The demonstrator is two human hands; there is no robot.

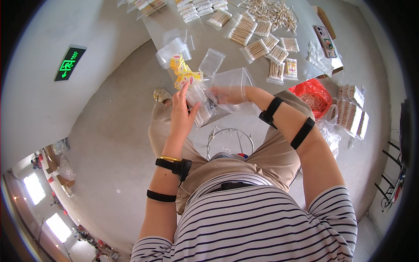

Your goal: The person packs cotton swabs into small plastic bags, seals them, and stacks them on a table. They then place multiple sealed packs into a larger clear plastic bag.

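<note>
My left hand (180, 109) has its fingers stretched out and thumb apart, fingertips by several small yellow labels (188, 79) at the table's near corner. Beside its thumb are clear packets (201, 111), partly crumpled together, whose contents I cannot make out. My right hand (229, 94) is closed on a large clear plastic bag (238, 81); its fingers show only partly through the film. A small empty zip bag (212, 61) lies just beyond the hands. More clear bags (175, 49) lie to the left, near the table edge.
Packed cotton swabs (242, 29) and a loose heap of swabs (273, 12) lie on the grey table (174, 19). A phone (325, 41) rests at the right edge. On the floor, right, are a red bag (315, 98) and stacked swab packs (349, 111). A stool frame (230, 129) stands below.
</note>
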